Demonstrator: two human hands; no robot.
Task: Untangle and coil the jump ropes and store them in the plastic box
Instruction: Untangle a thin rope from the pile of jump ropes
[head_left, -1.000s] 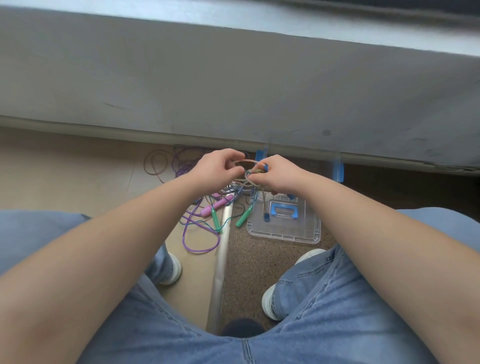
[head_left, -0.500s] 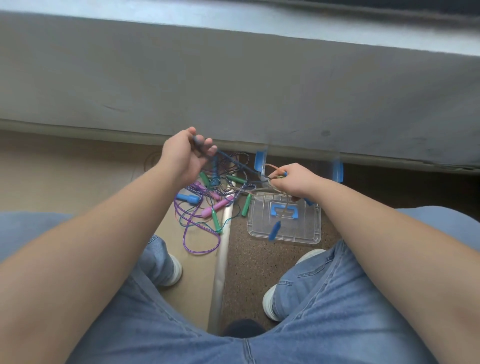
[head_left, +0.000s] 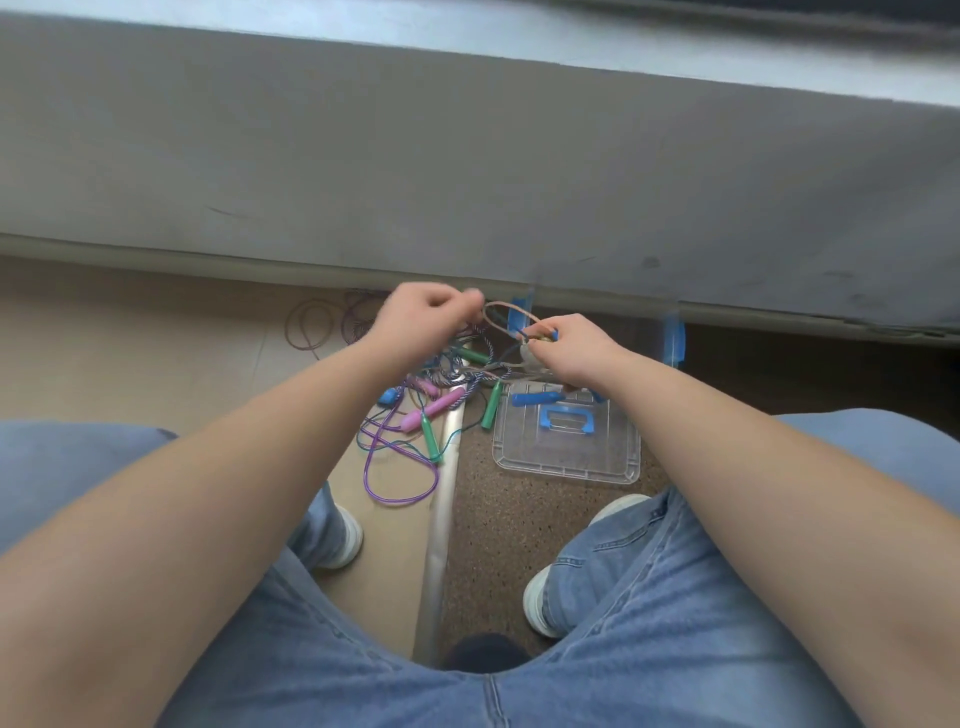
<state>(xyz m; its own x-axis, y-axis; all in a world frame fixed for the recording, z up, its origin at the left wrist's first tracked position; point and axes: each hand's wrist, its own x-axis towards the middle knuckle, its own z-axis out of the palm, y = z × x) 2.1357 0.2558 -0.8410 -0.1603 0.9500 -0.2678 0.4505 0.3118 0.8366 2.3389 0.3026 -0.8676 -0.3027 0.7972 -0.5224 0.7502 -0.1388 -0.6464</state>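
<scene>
A tan rope loop (head_left: 511, 313) stretched sideways between the hands, above the tangle (head_left: 410, 415) on the floor (head_left: 156, 353). Left hand (head_left: 423, 319) and right hand (head_left: 574, 353) each kept a pinching grip on its ends. The box (head_left: 672, 340) sat under the right hand, against the wall (head_left: 467, 156), with the lid (head_left: 566, 462) nearer the feet.

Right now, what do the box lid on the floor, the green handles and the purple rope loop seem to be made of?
Box lid: clear hard plastic, glossy; the speckled floor shows through it. Green handles: likely moulded plastic, smooth, with even colour and a slight sheen. Purple rope loop: probably a vinyl cord, thin and shiny; too small to be sure.
</scene>
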